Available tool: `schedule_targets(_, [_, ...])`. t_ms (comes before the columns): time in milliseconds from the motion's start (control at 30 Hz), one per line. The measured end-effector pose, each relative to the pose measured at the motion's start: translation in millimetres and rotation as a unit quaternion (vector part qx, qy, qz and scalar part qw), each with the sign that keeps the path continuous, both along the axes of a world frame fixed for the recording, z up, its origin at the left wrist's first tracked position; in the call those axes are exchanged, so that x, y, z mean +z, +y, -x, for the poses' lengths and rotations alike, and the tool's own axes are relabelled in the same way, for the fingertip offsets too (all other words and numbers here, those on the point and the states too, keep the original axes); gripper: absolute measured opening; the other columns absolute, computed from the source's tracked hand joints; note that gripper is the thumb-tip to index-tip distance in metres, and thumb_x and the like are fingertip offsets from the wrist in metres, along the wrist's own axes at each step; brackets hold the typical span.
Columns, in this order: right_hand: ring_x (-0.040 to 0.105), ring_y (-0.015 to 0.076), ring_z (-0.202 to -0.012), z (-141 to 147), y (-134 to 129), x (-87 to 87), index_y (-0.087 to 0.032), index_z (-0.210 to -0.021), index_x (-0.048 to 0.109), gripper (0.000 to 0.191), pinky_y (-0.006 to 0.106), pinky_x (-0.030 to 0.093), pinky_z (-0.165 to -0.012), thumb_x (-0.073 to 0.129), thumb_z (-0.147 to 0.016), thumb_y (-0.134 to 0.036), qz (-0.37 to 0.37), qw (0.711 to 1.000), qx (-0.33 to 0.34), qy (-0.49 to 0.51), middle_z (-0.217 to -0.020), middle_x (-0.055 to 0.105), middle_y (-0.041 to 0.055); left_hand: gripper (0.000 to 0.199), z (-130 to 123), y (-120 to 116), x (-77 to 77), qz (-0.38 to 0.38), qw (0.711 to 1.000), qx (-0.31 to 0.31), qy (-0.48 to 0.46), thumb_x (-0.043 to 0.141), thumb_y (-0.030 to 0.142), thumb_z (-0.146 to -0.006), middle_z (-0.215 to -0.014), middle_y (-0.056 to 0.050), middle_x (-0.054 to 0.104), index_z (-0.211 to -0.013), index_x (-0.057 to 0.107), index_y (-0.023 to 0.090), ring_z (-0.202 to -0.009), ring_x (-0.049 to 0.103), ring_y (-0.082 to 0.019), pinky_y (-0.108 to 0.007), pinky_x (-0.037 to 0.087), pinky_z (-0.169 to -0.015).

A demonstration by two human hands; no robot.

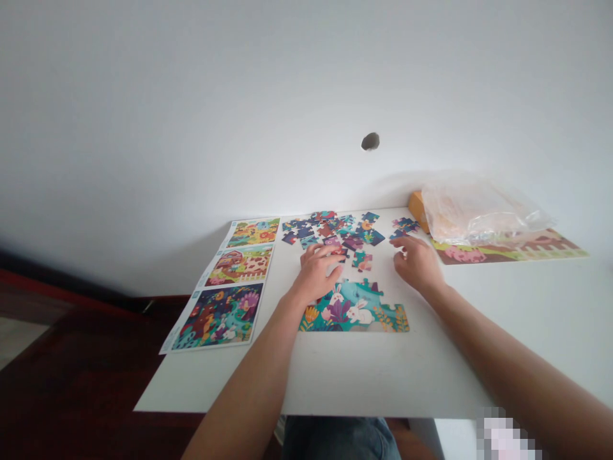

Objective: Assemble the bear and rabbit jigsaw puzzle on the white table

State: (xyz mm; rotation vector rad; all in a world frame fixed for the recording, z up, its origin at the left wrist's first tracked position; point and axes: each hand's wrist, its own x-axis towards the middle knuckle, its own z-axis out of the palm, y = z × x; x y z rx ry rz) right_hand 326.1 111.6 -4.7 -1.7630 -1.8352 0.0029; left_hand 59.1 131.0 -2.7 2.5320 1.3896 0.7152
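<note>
A partly joined jigsaw puzzle (357, 312) with white rabbits and orange plants lies flat on the white table. Above it, my left hand (317, 271) rests among loose puzzle pieces (330, 229), its fingers spread; the fingertips touch a dark piece, with no grip visible. One pink and teal puzzle piece (363, 260) lies apart, just above the joined part. To the right, my right hand (417, 260) has its index finger stretched towards a small group of dark puzzle pieces (405, 225). Its other fingers are bent and partly hidden.
Left of the pieces lies a picture sheet (225, 281) with three scenes. At the back right, a clear plastic bag (483, 207) sits against an orange box (417, 206) and over a farm picture board (517, 250). The wall with a round hole (370, 142) borders the table (364, 377).
</note>
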Motion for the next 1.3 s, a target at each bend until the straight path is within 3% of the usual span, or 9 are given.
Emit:
schedule_targets(100, [0.066, 0.0287, -0.092, -8.0, 3.0, -1.3, -0.015, -0.109, 0.071, 0.042, 0.039, 0.049, -0.081, 0.05, -0.073, -0.011, 0.031, 0.996, -0.08, -0.017, -0.101, 0.073, 0.0123, 0.029, -1.9, -4.3, 5.2, 0.001, 0.996, -0.086, -0.002, 0.055, 0.032, -0.092, -0.134, 0.001, 0.063, -0.115, 0.073, 0.03, -0.132, 0.043, -0.028, -0.049, 0.026, -0.115])
schedule_targets(200, [0.067, 0.0255, -0.091, -6.4, 3.8, -3.5, -0.015, -0.113, 0.07, 0.043, 0.035, 0.05, -0.084, 0.049, -0.075, -0.011, 0.045, 0.999, -0.028, 0.007, -0.101, 0.073, 0.0107, 0.029, -3.6, -7.2, 7.7, 0.031, 0.989, -0.143, 0.008, 0.053, 0.035, -0.095, -0.133, 0.001, 0.065, -0.116, 0.073, 0.03, -0.131, 0.045, -0.027, -0.051, 0.022, -0.116])
schedule_targets(333, [0.066, 0.0227, -0.098, -3.0, 8.3, -9.2, -0.017, -0.117, 0.068, 0.041, 0.033, 0.05, -0.091, 0.049, -0.081, -0.016, 0.008, 0.998, 0.053, 0.037, -0.113, 0.07, 0.0096, 0.03, -3.9, -7.5, 5.8, 0.065, 0.992, -0.106, 0.018, 0.056, 0.039, -0.093, -0.136, 0.002, 0.063, -0.117, 0.072, 0.03, -0.138, 0.035, -0.032, -0.054, 0.021, -0.116])
schedule_targets(467, [0.046, 0.0342, -0.132, -11.3, 16.0, -15.9, -0.012, -0.131, 0.06, 0.049, 0.049, 0.037, -0.109, 0.052, -0.086, -0.031, 0.015, 0.999, -0.018, -0.034, -0.141, 0.054, 0.0166, 0.031, -3.0, -6.4, 3.1, 0.068, 0.993, -0.089, 0.025, 0.058, 0.04, -0.092, -0.137, 0.004, 0.062, -0.12, 0.071, 0.033, -0.142, 0.029, -0.033, -0.054, 0.021, -0.116])
schedule_targets(633, [0.042, 0.0348, -0.135, -12.8, 19.1, -20.3, -0.018, -0.136, 0.055, 0.051, 0.058, 0.034, -0.108, 0.048, -0.091, -0.042, 0.078, 0.995, -0.001, -0.064, -0.147, 0.051, 0.0119, 0.032, -2.1, -4.9, 1.7, 0.06, 0.995, -0.072, 0.028, 0.057, 0.037, -0.092, -0.138, 0.003, 0.061, -0.121, 0.07, 0.033, -0.137, 0.033, -0.032, -0.054, 0.023, -0.115])
schedule_targets(733, [0.049, 0.032, -0.129, -9.6, 19.0, -19.0, -0.021, -0.131, 0.06, 0.045, 0.05, 0.038, -0.106, 0.051, -0.089, -0.036, 0.053, 0.996, 0.047, -0.051, -0.14, 0.057, 0.0098, 0.033, -1.3, -3.8, -0.1, 0.055, 0.996, -0.065, 0.026, 0.057, 0.035, -0.091, -0.139, 0.003, 0.06, -0.122, 0.069, 0.032, -0.136, 0.034, -0.031, -0.054, 0.024, -0.114])
schedule_targets(933, [0.065, 0.0222, -0.089, -16.6, 15.2, -7.5, -0.019, -0.103, 0.074, 0.039, 0.032, 0.049, -0.082, 0.048, -0.077, -0.01, -0.019, 0.999, 0.007, 0.035, -0.097, 0.072, 0.0079, 0.032, -1.1, -2.5, -0.7, 0.04, 0.997, -0.072, 0.016, 0.058, 0.031, -0.09, -0.136, 0.002, 0.062, -0.119, 0.071, 0.031, -0.134, 0.037, -0.03, -0.053, 0.026, -0.113])
schedule_targets(1133, [0.061, 0.0167, -0.072, -15.5, 8.0, 1.1, -0.024, -0.1, 0.076, 0.035, 0.027, 0.045, -0.071, 0.056, -0.073, -0.016, 0.091, 0.987, 0.134, 0.008, -0.085, 0.07, 0.0026, 0.029, -0.9, -3.1, 2.2, 0.045, 0.99, -0.131, 0.014, 0.065, 0.031, -0.086, -0.141, 0.001, 0.058, -0.114, 0.073, 0.033, -0.132, 0.044, -0.029, -0.053, 0.024, -0.115])
schedule_targets(1300, [0.061, 0.016, -0.068, -10.8, 5.0, 5.4, -0.025, -0.097, 0.076, 0.026, 0.025, 0.044, -0.068, 0.062, -0.076, -0.026, 0.141, 0.981, 0.135, 0.008, -0.075, 0.069, -0.0002, 0.024, -0.1, -4.1, 0.3, 0.043, 0.989, -0.142, 0.01, 0.07, 0.03, -0.082, -0.141, 0.002, 0.057, -0.105, 0.077, 0.033, -0.137, 0.036, -0.032, -0.053, 0.023, -0.117])
